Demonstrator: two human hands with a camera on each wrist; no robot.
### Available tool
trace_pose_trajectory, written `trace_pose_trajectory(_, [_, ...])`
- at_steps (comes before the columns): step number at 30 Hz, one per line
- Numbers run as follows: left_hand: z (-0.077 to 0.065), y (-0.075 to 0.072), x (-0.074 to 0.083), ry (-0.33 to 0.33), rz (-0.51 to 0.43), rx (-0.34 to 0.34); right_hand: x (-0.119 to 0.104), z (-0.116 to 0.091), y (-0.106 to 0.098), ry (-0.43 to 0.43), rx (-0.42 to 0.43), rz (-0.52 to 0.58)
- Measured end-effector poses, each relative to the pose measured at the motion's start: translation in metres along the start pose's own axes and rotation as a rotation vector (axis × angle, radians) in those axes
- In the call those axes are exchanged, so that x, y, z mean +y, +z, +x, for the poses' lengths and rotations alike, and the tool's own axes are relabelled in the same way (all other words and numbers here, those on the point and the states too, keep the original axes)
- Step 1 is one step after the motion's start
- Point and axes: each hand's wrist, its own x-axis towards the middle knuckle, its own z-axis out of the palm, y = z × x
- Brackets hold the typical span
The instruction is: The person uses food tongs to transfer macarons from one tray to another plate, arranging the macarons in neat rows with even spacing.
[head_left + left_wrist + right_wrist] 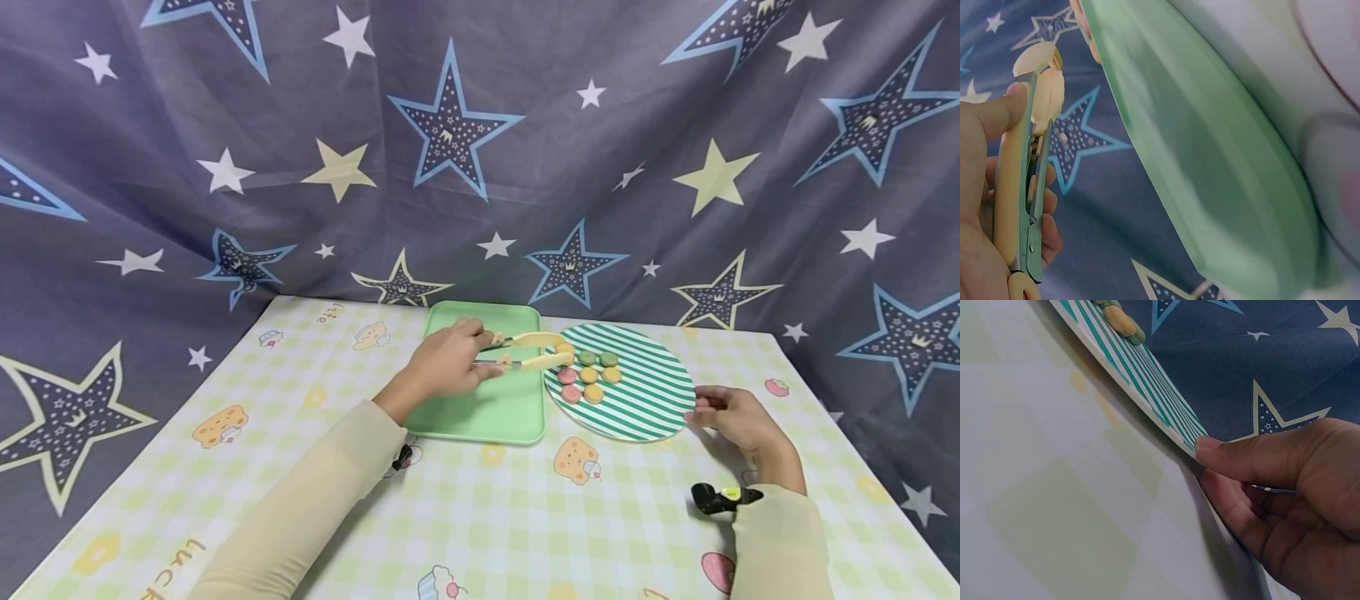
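Observation:
In the head view my left hand (448,360) reaches over the green tray (480,417) and holds a pair of tongs (534,340) with cream-yellow tips. Thumb and fingers wrap the tongs' handle (1009,187) in the left wrist view. Between the tips sits a yellow macaron (564,348), at the left rim of a round green-and-white striped plate (652,375). Pink macarons (572,393), green macarons (608,359) and yellow macarons (593,393) lie grouped on the plate's left part. My right hand (1291,494) pinches the plate's right edge between thumb and fingers.
The green tray stands directly left of the plate, their edges close together. A checked, cartoon-printed cloth (480,517) covers the table. Behind the table hangs a dark curtain (480,225) with stars. Black wrist devices (723,498) sit by both sleeves.

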Motion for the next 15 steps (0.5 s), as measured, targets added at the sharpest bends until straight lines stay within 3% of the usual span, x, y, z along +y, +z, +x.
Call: trace_pose_trajectory(15, [0.019, 0.008, 0.04, 0.081, -0.004, -0.017, -0.002, -0.001, 0.0, 0.01, 0.0, -0.003])
